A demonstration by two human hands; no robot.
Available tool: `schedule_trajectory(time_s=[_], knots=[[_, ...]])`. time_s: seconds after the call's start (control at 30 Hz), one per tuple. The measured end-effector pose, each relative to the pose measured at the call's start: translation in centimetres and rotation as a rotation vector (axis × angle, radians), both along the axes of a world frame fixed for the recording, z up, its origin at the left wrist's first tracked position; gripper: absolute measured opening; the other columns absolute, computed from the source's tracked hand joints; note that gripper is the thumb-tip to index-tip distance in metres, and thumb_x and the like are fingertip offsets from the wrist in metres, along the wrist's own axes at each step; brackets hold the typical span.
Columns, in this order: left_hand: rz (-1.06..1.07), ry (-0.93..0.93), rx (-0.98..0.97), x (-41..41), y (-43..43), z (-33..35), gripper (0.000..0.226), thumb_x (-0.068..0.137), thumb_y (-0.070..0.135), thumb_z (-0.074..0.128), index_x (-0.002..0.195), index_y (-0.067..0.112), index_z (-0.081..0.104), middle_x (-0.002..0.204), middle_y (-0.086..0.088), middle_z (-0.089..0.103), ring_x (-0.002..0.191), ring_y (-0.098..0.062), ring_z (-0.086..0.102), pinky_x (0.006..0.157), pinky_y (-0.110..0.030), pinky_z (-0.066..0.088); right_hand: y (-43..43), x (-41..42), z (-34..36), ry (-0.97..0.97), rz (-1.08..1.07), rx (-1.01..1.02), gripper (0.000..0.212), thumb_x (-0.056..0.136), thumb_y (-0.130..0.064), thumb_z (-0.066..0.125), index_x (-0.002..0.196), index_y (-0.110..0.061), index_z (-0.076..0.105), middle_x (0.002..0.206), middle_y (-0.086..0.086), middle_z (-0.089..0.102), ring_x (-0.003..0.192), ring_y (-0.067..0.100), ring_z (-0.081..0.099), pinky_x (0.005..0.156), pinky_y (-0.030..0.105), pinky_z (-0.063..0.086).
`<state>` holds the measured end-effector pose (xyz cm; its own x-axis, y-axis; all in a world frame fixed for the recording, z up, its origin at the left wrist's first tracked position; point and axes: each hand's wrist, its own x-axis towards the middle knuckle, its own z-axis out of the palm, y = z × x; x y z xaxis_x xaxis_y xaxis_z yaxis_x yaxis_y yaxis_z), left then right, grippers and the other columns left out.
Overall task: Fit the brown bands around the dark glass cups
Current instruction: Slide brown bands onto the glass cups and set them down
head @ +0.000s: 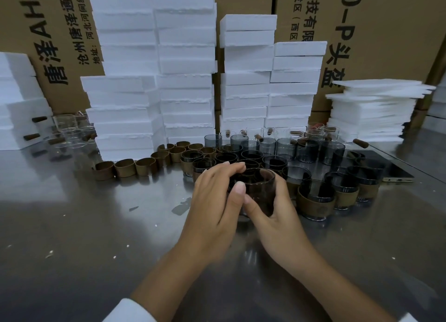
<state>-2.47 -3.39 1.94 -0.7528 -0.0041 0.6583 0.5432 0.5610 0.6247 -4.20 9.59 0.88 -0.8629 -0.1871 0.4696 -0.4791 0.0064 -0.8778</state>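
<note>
Both hands on one dark glass cup (261, 191), held at centre just over the table (96, 225). Left hand (214, 201) curls round the cup's left side, fingertips over the far rim, thumb on the near wall. Right hand (275, 222) cradles it from the right and below, thumb meeting the left thumb at the front. Cup is upright, mouth up, axis vertical.

Can't tell if a band is already on it: the glass reads brownish but the fingers cover the lower wall.

Key relation: loose brown bands (124, 168) sit in a curved row to the left and behind, standing on edge, nearer the left hand. Banded cups (316, 202) are grouped just right of the hands, nearer the right hand. Bare dark cups (268, 146) stand further back, behind the grouped ones.

My read: next reach is left for a band, and the set-down is right
</note>
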Motion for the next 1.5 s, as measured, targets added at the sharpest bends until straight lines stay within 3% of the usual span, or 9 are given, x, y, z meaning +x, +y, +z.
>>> schedule_trajectory(time_s=[0.2,0.33,0.43,0.57,0.8,1.03,1.17,1.33,1.5], knots=[[-0.048,-0.097,0.074,-0.1,0.4,0.6,0.051,0.088,0.063,0.021,0.127,0.042,0.046,0.129,0.020,0.053,0.131,-0.004,0.038,0.110,-0.039,0.033,-0.2,0.1,-0.2,0.038,0.024,0.039,0.052,0.072,-0.053,0.061,0.120,-0.043,0.043,0.113,-0.022,0.060,0.109,-0.004,0.058,0.086,0.011,0.046],[-0.085,-0.104,0.105,0.1,0.6,1.2,0.044,0.087,0.063,0.022,0.122,0.049,0.044,0.129,0.019,0.055,0.130,-0.001,0.040,0.108,-0.040,0.036,-0.2,0.2,0.0,0.054,0.027,0.064,0.051,0.073,-0.056,0.060,0.119,-0.047,0.041,0.113,-0.026,0.058,0.111,-0.005,0.056,0.087,0.010,0.044],[-0.107,-0.081,0.102,0.1,0.9,1.4,0.044,0.087,0.061,0.024,0.123,0.045,0.046,0.127,0.018,0.055,0.127,0.003,0.041,0.108,-0.031,0.035,-0.2,0.3,0.1,0.062,0.044,0.070,0.049,0.077,-0.051,0.060,0.121,-0.046,0.040,0.114,-0.022,0.059,0.109,-0.006,0.057,0.086,0.010,0.045],[-0.118,-0.025,0.058,0.2,1.1,1.3,0.051,0.090,0.056,0.026,0.127,0.032,0.052,0.125,0.014,0.056,0.128,-0.004,0.043,0.108,-0.030,0.035,-0.2,0.5,0.2,0.061,0.050,0.097,0.052,0.080,-0.048,0.060,0.126,-0.045,0.037,0.118,-0.019,0.059,0.113,-0.003,0.057,0.094,0.022,0.048],[-0.127,0.104,-0.068,0.7,1.5,1.4,0.052,0.096,0.049,0.028,0.127,0.020,0.058,0.124,0.006,0.056,0.130,-0.016,0.043,0.106,-0.040,0.037,0.0,0.3,0.4,0.044,0.031,0.124,0.046,0.090,-0.013,0.063,0.128,-0.027,0.041,0.115,-0.009,0.060,0.111,0.008,0.060,0.093,0.042,0.051],[-0.133,0.115,-0.071,0.8,1.5,1.2,0.048,0.095,0.044,0.031,0.125,0.018,0.059,0.124,0.004,0.057,0.129,-0.015,0.044,0.105,-0.039,0.038,0.1,-0.2,0.3,-0.017,-0.054,0.071,0.039,0.088,-0.022,0.066,0.113,-0.041,0.043,0.109,-0.013,0.061,0.105,0.004,0.061,0.090,0.034,0.052],[-0.083,0.179,-0.075,0.7,1.2,0.9,0.044,0.096,0.040,0.031,0.120,0.018,0.062,0.117,0.005,0.060,0.119,-0.014,0.051,0.098,-0.036,0.042,-0.1,-0.3,0.3,-0.071,-0.086,0.015,0.041,0.086,-0.030,0.067,0.120,-0.034,0.044,0.115,-0.005,0.060,0.106,0.007,0.061,0.094,0.037,0.052],[0.025,0.231,-0.065,0.0,0.6,0.1,0.041,0.097,0.034,0.030,0.114,0.017,0.063,0.109,0.011,0.062,0.108,-0.004,0.053,0.095,-0.026,0.039,0.0,-0.4,0.3,-0.098,-0.107,0.008,0.051,0.085,-0.035,0.065,0.129,-0.028,0.041,0.117,-0.008,0.061,0.104,-0.003,0.060,0.086,0.016,0.050],[-0.056,0.036,0.088,-0.5,0.1,-0.3,0.047,0.094,0.046,0.028,0.125,0.022,0.055,0.125,0.010,0.059,0.120,-0.010,0.052,0.099,-0.043,0.044,0.0,-0.2,0.3,-0.092,-0.102,0.046,0.058,0.085,-0.039,0.065,0.136,-0.027,0.038,0.123,-0.011,0.058,0.110,-0.005,0.056,0.092,0.017,0.046]])
